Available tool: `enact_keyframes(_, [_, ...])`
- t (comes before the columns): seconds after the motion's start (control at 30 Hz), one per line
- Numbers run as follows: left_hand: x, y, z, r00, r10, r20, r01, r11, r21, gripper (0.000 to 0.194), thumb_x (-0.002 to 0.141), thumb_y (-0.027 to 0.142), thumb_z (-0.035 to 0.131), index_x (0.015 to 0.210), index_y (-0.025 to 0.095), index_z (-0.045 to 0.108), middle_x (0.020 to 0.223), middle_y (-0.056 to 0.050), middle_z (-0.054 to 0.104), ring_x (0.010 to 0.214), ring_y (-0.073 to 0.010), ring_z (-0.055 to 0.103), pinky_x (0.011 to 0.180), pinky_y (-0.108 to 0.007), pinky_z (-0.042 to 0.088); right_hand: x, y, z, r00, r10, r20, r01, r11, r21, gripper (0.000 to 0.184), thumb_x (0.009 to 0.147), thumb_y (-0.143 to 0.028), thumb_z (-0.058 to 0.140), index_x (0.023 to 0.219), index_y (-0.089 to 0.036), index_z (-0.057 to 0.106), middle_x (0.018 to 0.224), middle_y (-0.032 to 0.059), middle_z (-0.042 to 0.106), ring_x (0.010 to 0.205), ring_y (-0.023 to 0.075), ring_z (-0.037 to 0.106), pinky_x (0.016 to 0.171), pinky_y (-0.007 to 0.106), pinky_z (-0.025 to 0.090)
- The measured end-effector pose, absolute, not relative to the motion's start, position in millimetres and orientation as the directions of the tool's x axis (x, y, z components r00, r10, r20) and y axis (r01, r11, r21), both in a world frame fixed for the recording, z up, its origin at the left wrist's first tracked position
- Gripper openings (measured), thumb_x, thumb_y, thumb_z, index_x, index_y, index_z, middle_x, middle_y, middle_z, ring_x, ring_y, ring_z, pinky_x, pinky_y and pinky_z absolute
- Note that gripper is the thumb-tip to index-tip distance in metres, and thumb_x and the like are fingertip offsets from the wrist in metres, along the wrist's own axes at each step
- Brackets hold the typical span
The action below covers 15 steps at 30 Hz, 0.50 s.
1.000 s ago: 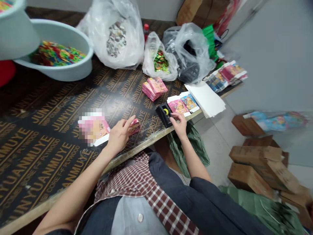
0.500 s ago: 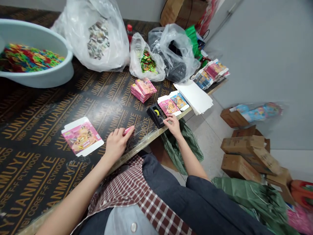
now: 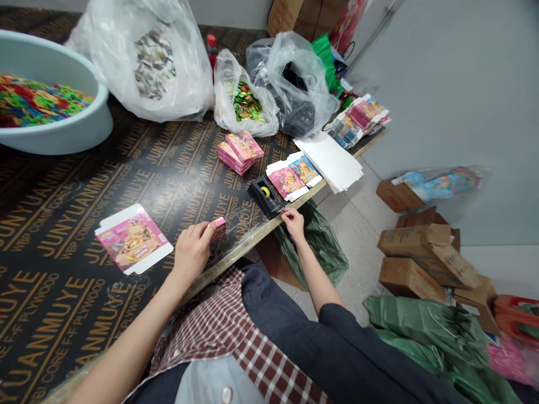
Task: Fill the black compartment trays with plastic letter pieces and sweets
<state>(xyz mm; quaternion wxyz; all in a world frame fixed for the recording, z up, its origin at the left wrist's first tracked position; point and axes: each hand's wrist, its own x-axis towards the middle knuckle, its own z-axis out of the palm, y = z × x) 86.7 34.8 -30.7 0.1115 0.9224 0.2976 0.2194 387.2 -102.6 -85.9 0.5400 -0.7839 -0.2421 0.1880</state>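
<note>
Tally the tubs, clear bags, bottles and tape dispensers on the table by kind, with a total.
Tub: 1
Clear bags: 3
Bottle: 1
Tape dispenser: 1
Total: 6
</note>
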Motion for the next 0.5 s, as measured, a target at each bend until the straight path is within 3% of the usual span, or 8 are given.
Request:
enact_keyframes(0.13, [83.6, 36.5, -32.3, 0.702, 0.617, 0.355, 0.472, -0.777, 0.416, 0.036, 0.090, 0.010, 0.040, 0.115, 0.020, 0.063, 0.109, -0.013, 0.063, 0.094, -0.0243, 0.057, 0.079, -0.037, 0.046, 372.4, -106.1, -83.8, 0.913, 0.408, -0.021, 0.066, -0.199, -0.978, 0.041, 0.065, -0.057, 0.068, 0.068, -0.017, 0.062, 0.082, 0.0077, 0.068, 0.079, 0.0199, 0.059, 0.072, 0.034, 0.049])
enact_keyframes(0.23, [81.4, 35.5, -34.1, 0.684, 0.636, 0.358, 0.452, -0.755, 0.475, 0.039, 0.089, 0.008, 0.041, 0.119, 0.022, 0.061, 0.104, -0.010, 0.061, 0.092, -0.0229, 0.055, 0.082, -0.038, 0.047, 343.2, -99.5, -68.1, 0.927, 0.373, 0.028, 0.049, -0.048, -0.998, 0.037, 0.069, -0.052, 0.072, 0.076, -0.016, 0.065, 0.078, 0.0047, 0.068, 0.073, 0.0166, 0.060, 0.069, 0.031, 0.050])
enact_keyframes(0.33, [81.6, 31.7, -36.9, 0.659, 0.645, 0.387, 0.424, -0.744, 0.517, 0.042, 0.088, 0.005, 0.040, 0.124, 0.020, 0.056, 0.098, -0.009, 0.059, 0.088, -0.0213, 0.055, 0.080, -0.037, 0.046, 299.2, -80.8, -46.6, 0.866, 0.499, 0.028, -0.001, 0.058, -0.998, 0.030, 0.075, -0.047, 0.072, 0.076, -0.017, 0.065, 0.077, 0.0035, 0.069, 0.068, 0.0144, 0.062, 0.065, 0.028, 0.053])
enact_keyframes(0.43, [83.5, 27.9, -39.9, 0.599, 0.633, 0.490, 0.381, -0.763, 0.522, 0.038, 0.090, 0.006, 0.039, 0.125, 0.018, 0.049, 0.094, -0.008, 0.057, 0.084, -0.0203, 0.053, 0.077, -0.035, 0.045, 250.6, -58.5, -30.8, 0.704, 0.706, -0.077, -0.127, 0.019, -0.992, 0.030, 0.076, -0.047, 0.072, 0.075, -0.017, 0.066, 0.066, 0.0012, 0.067, 0.057, 0.0130, 0.061, 0.057, 0.026, 0.053])
enact_keyframes(0.5, [84.7, 26.8, -41.3, 0.566, 0.607, 0.558, 0.351, -0.790, 0.503, 0.034, 0.093, 0.008, 0.041, 0.125, 0.019, 0.046, 0.092, -0.006, 0.056, 0.081, -0.0192, 0.052, 0.074, -0.034, 0.044, 223.7, -46.0, -26.1, 0.573, 0.807, -0.144, -0.204, -0.029, -0.979, 0.032, 0.075, -0.047, 0.074, 0.085, -0.018, 0.069, 0.063, -0.0009, 0.066, 0.054, 0.0125, 0.061, 0.054, 0.025, 0.053])
